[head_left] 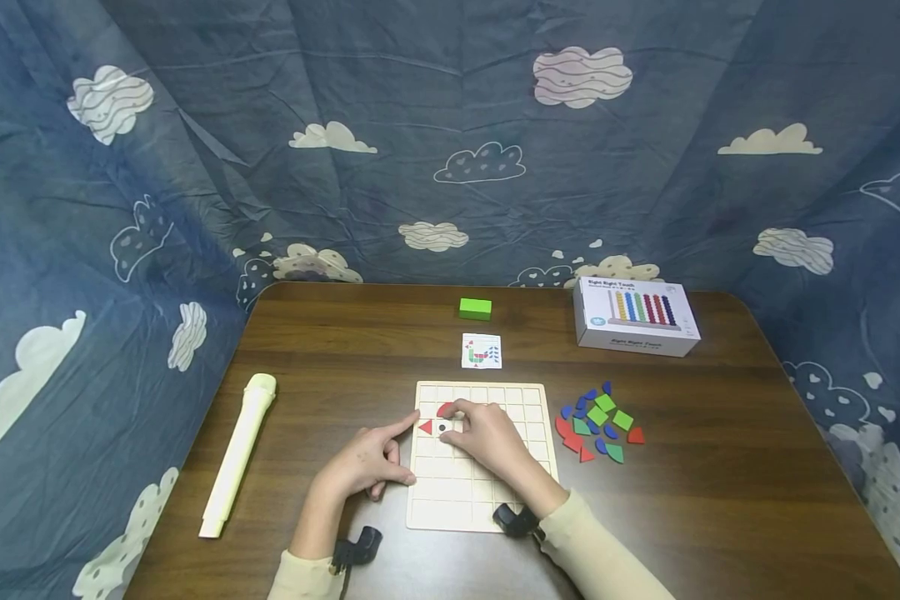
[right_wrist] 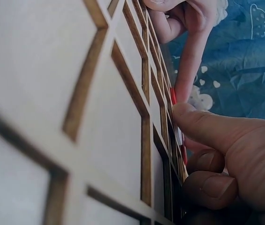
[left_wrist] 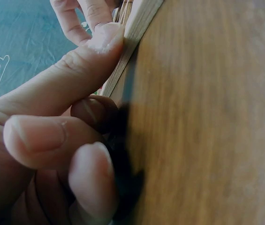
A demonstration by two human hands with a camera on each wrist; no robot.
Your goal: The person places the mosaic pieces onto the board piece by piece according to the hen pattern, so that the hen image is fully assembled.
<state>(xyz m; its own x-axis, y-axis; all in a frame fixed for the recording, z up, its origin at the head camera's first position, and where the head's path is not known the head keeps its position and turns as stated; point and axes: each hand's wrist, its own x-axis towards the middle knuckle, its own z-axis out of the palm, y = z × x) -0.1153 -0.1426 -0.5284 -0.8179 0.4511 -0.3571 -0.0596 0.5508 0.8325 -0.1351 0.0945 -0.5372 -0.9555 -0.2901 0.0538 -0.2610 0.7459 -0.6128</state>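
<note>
Our left hand [head_left: 369,461] is spread at the board [head_left: 453,489]'s left edge; can't tell if our right hand [head_left: 491,437] pinches the dotted tile [head_left: 442,427], slipping might tilt it.

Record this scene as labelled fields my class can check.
Left hand: at the grid board's left edge
Right hand: over the board, at the dotted white tile
Also on board: red triangle, partly covered red piece
Loose pieces: right of board; red, green, blue
Beyond board: pattern card, then green block
Back right: white box
Left side: cream tube
</note>
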